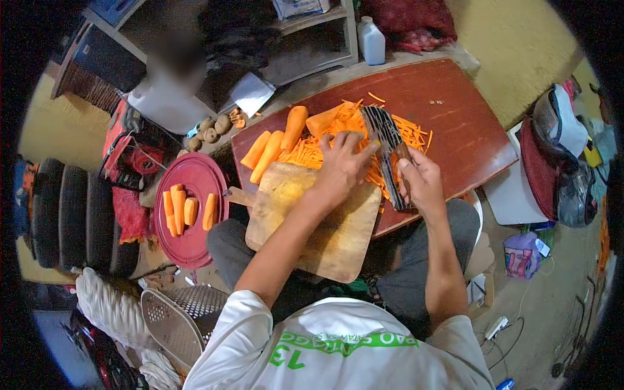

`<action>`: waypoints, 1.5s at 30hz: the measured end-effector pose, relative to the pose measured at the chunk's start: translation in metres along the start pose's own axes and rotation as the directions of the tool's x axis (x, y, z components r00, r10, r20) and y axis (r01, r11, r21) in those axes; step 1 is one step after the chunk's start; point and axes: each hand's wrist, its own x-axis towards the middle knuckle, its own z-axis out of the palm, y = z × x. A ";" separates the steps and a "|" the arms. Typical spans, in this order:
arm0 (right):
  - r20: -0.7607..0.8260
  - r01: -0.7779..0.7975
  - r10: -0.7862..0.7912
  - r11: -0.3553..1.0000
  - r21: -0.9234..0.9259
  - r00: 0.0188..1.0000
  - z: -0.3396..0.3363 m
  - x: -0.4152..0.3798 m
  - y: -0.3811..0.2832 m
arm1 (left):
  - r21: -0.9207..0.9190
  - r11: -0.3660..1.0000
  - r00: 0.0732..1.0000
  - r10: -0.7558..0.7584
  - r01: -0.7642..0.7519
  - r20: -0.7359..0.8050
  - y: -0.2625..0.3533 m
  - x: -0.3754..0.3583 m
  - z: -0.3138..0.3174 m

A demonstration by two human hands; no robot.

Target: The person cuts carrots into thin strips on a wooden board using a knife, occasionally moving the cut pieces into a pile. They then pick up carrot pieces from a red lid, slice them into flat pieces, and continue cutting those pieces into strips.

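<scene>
My right hand (pixel 421 179) is wrapped round the brown handle of a long flat tool (pixel 383 133) with black and pale stripes. The tool slants across a heap of shredded carrot (pixel 305 155). My left hand (pixel 344 159) is over the heap, fingers bent and apart, its fingertips close to the tool's left edge. Whether they press on anything is hidden. Whole peeled carrots (pixel 265 156) lie left of the heap. Below my left hand, a worn wooden cutting board (pixel 312 224) with an orange stain rests across my lap and the table's edge.
The heap lies on a red-brown wooden table (pixel 455 110). Peeled carrots also sit on a round red lid (pixel 185 244) at left. Brown root vegetables (pixel 211 133) lie near the table's left corner. A perforated basket (pixel 182 318) stands lower left, and a white bottle (pixel 371 42) behind the table.
</scene>
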 end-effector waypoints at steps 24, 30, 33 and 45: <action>0.002 -0.043 0.043 0.989 0.140 0.999 -0.007 0.003 0.003 | 0.168 0.517 0.541 -0.822 0.839 -0.178 -0.233 -0.246 -0.186; 0.004 -0.048 0.048 0.992 0.119 0.999 -0.002 0.003 0.009 | 0.384 0.373 0.498 -0.810 0.844 -0.308 -0.257 -0.345 -0.203; 0.016 -0.056 0.054 0.994 0.090 0.998 0.002 0.001 0.007 | 0.396 0.315 0.432 -0.867 0.862 -0.249 -0.284 -0.371 -0.204; 0.016 -0.045 0.043 0.992 0.120 0.999 0.001 0.000 0.010 | 0.450 0.472 0.639 -0.678 0.758 -0.365 -0.289 -0.383 -0.192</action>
